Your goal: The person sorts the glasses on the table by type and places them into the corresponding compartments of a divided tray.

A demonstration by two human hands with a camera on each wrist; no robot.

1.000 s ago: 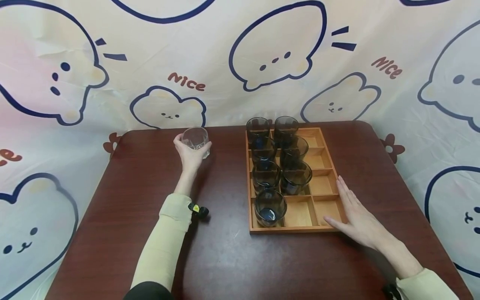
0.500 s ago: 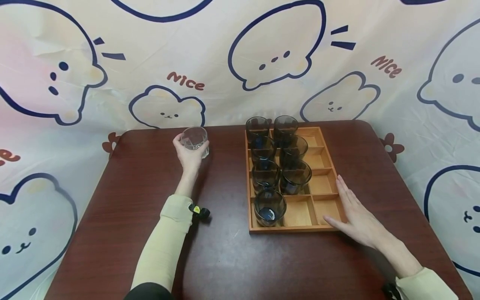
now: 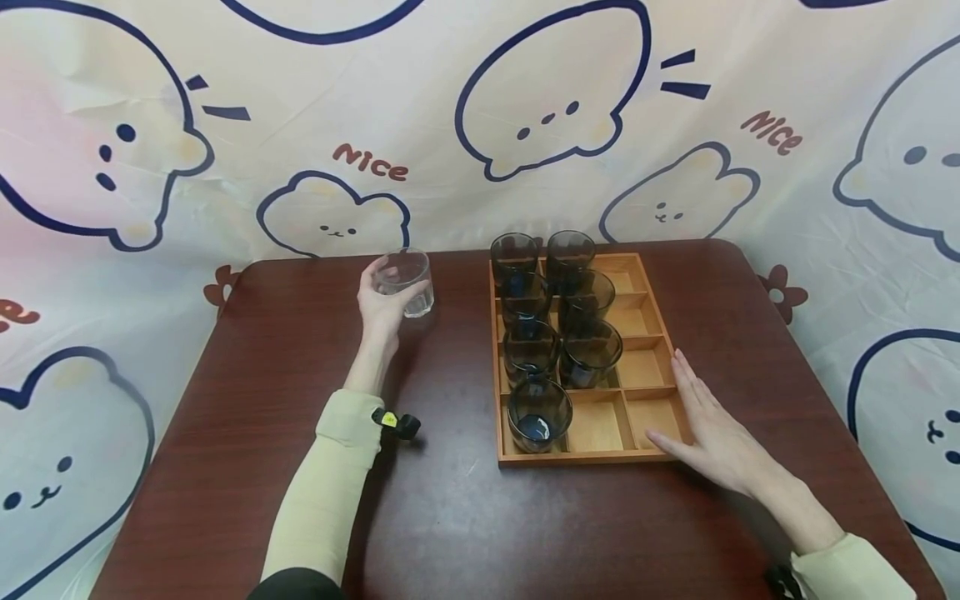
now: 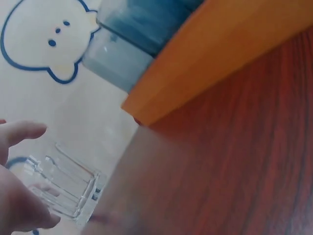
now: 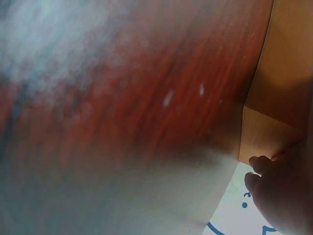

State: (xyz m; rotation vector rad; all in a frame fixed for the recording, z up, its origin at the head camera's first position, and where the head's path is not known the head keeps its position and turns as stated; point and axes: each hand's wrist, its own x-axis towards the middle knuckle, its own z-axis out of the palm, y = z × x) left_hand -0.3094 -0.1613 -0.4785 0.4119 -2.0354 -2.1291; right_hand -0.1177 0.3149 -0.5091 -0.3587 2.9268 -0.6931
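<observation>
A clear drinking glass [image 3: 408,283] is at the far left of the table, upright. My left hand [image 3: 382,308] holds it from the near left side, fingers curled round its left and the thumb across its front. In the left wrist view, fingertips show through the clear glass [image 4: 73,183]. On the right, a wooden tray with compartments [image 3: 581,458] carries several dark tinted glasses [image 3: 538,417] in its left and middle columns. My right hand [image 3: 712,437] rests at the tray's near right corner, fingers straight along its right side and thumb at the front compartment.
The brown wooden table [image 3: 442,517] reaches back to a printed cloth [image 3: 435,108] hung behind and along both sides. Bare compartments [image 3: 648,367] line the tray's right column, with another bare one [image 3: 600,421] at the front middle.
The clear glass has shifted slightly to the right together with my left hand. My right hand, the tray and the dark glasses stay put.
</observation>
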